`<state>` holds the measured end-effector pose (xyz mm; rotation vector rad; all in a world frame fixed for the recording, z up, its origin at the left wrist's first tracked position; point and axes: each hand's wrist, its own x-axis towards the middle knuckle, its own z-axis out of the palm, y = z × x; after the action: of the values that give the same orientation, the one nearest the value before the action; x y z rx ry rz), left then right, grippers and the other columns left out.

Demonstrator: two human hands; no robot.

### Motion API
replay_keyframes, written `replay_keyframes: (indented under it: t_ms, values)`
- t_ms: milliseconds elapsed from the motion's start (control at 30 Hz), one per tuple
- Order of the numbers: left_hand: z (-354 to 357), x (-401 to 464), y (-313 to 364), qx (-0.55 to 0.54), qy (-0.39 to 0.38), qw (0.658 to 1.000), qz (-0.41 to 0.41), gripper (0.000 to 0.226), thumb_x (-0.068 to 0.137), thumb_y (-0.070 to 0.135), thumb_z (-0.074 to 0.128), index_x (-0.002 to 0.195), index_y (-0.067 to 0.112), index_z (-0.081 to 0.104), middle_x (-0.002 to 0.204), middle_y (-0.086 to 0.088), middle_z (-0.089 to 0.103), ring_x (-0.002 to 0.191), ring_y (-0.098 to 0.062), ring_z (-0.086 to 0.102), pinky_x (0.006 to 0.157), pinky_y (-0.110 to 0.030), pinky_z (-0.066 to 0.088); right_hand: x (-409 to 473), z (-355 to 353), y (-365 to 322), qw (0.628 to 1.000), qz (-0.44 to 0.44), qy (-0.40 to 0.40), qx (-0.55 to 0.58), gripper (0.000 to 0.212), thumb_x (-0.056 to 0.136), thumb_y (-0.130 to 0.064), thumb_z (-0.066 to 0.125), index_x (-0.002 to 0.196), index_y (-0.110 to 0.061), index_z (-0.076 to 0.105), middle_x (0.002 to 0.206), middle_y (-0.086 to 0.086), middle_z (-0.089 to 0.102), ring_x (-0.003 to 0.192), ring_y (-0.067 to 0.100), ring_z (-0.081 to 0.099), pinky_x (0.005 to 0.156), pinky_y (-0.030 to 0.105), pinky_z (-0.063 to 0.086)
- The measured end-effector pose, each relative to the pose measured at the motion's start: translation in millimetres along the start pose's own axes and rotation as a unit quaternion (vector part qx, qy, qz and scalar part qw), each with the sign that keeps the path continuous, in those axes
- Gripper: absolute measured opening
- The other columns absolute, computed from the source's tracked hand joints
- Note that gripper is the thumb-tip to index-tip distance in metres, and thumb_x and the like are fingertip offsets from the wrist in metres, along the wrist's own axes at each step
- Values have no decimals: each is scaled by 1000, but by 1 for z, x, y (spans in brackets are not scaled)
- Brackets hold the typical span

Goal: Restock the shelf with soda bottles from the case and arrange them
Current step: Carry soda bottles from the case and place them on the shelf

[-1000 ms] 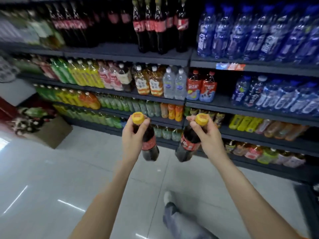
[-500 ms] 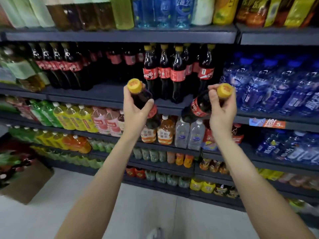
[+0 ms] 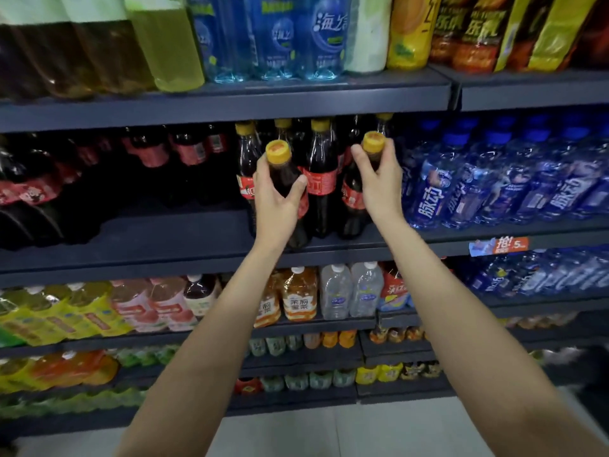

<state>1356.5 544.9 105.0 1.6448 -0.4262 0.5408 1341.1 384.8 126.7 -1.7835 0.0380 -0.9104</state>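
Observation:
I hold two dark cola bottles with yellow caps and red labels. My left hand (image 3: 276,199) grips the left cola bottle (image 3: 282,173) by its upper body; its base stands at the front edge of the dark shelf (image 3: 171,239). My right hand (image 3: 379,179) grips the right cola bottle (image 3: 354,192) below its cap, upright at the same shelf. Both sit in front of a cluster of matching cola bottles (image 3: 321,179) standing on that shelf. The case is out of view.
Left of the cluster lies a bare stretch of shelf, then larger dark cola bottles (image 3: 29,189). Blue drink bottles (image 3: 494,179) fill the right section. The shelf above (image 3: 230,97) hangs close over the caps. Lower shelves carry tea, water and juice bottles.
Both hands moved forward and up to the cola shelf. The right bottle went from tilted to upright. The camera came closer to the shelves.

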Motion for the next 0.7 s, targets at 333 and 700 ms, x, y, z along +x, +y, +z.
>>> replay_keyframes:
  t_ms: [333, 700]
  values:
    - [13, 10, -25, 74, 6, 995, 69, 77, 88, 25, 67, 147, 3, 23, 142, -3, 30, 131, 1, 24, 112, -16, 21, -13, 10, 58, 956, -20, -4, -292, 95, 79, -26, 74, 151, -18, 11, 129, 20, 35, 117, 31, 36, 97, 32, 27]
    - [7, -27, -62, 245, -27, 968, 41, 106, 81, 33, 75, 143, 43, -9, 135, -14, 39, 120, -29, 45, 87, -46, 50, -44, 17, 91, 964, 25, 13, -263, 86, 87, -19, 66, 151, -29, 10, 107, 9, 51, 95, 25, 58, 85, 43, 49]
